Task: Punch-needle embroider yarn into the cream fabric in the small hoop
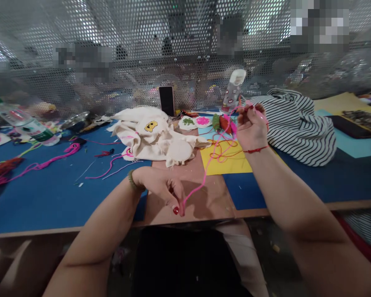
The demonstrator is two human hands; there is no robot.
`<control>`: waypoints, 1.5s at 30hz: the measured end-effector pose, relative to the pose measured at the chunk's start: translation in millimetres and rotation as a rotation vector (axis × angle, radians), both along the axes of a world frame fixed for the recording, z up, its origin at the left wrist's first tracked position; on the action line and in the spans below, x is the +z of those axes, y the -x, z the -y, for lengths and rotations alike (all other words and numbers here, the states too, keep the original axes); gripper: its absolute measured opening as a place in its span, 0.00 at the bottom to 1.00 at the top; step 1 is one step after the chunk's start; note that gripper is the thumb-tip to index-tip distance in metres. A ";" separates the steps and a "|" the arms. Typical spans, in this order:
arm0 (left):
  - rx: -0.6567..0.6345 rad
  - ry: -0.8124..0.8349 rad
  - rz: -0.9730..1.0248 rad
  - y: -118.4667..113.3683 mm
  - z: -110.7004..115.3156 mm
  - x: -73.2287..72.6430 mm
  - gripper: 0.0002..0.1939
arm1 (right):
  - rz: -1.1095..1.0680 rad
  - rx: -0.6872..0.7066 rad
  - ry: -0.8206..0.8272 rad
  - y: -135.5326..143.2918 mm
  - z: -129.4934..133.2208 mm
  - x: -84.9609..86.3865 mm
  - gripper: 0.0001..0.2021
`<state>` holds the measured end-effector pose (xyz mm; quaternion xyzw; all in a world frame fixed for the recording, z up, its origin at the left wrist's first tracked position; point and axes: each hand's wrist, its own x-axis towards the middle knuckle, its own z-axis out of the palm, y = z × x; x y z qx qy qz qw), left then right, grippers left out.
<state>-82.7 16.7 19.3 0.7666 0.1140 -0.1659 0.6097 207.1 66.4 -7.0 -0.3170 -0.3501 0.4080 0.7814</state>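
Note:
Between the thumb and fingers of my left hand (pixel 162 185), low over the table's front edge, is one end of a pink yarn strand (pixel 205 171). The strand climbs slackly to my right hand (pixel 252 130), which is raised with its fingers pinched on the same yarn. Behind the strand, loops of orange yarn (pixel 216 156) lie on a yellow sheet (pixel 230 163). Small green and red yarn bundles (pixel 217 122) sit just left of my right hand. A cream cloth (pixel 146 142) with a yellow embroidered figure lies crumpled beyond my left hand.
A phone (pixel 167 101) leans on the perforated metal screen at the back. A patterned bottle (pixel 233 90) stands behind my right hand, with a striped cloth bundle (pixel 299 128) beside it. To the left are a clear plastic bottle (pixel 26 122) and a pink yarn hank (pixel 49 162).

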 end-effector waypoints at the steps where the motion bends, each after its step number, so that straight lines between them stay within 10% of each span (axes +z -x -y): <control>1: 0.077 -0.126 -0.025 -0.2 -2.4 -5.2 0.16 | 0.020 0.002 -0.006 2.6 1.2 1.5 0.13; 6: 0.833 -0.819 0.198 -10.1 -13.8 -28.4 0.13 | 0.244 0.258 -0.057 26.6 9.2 -1.8 0.17; 11: 1.084 -0.440 0.538 -27.7 -12.7 -39.1 0.17 | 0.359 0.391 -0.049 61.7 26.4 -13.5 0.15; 18: 1.000 0.005 0.572 -35.3 -12.8 -46.5 0.18 | 0.299 0.440 -0.086 82.1 32.0 -24.6 0.14; 24: 0.921 0.059 0.531 -14.5 -17.5 -36.7 0.18 | 0.047 0.334 -0.071 48.8 10.9 -18.1 0.15; 34: 0.063 0.111 0.290 23.8 -19.6 5.2 0.19 | -0.128 0.218 -0.044 28.0 -11.6 -17.2 0.13; 45: 0.226 0.020 0.697 50.6 -30.1 -3.5 0.19 | -0.246 0.140 -0.061 14.9 -24.5 -19.8 0.11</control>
